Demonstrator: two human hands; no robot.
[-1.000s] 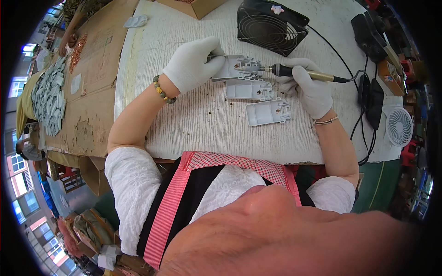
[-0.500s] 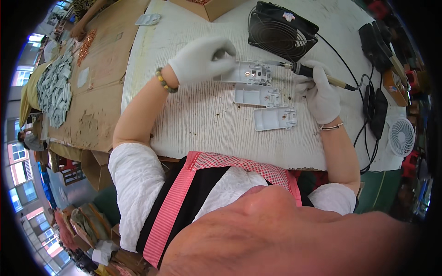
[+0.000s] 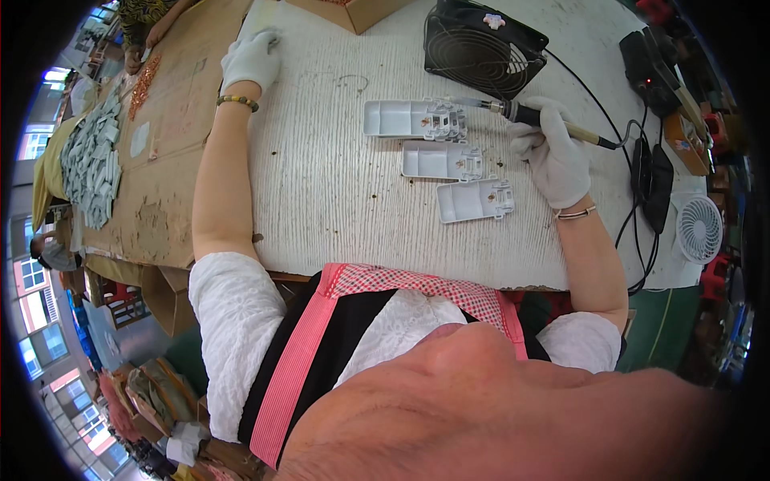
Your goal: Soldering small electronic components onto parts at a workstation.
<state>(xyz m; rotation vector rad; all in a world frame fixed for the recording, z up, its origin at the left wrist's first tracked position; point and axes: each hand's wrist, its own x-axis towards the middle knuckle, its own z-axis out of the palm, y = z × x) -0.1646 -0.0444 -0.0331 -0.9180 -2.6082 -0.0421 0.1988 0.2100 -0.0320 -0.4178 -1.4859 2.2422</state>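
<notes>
The soldering iron (image 3: 525, 115), a slim rod with black grip and metal sleeve, is at upper right of centre, its long axis nearly level, tip pointing left. The gloved right hand (image 3: 556, 152) pinches it. Below the tip, 3 smooth plastic covers (image 3: 393, 119), shallow and boxy, lie lengthwise across the frame. The gloved left hand (image 3: 250, 62) is at upper left, fingers bent; whether it grips anything, I cannot tell. The white table (image 3: 321, 200) is finely ridged; worn cardboard (image 3: 176, 168) lies left, green floor (image 3: 662, 321) lower right.
</notes>
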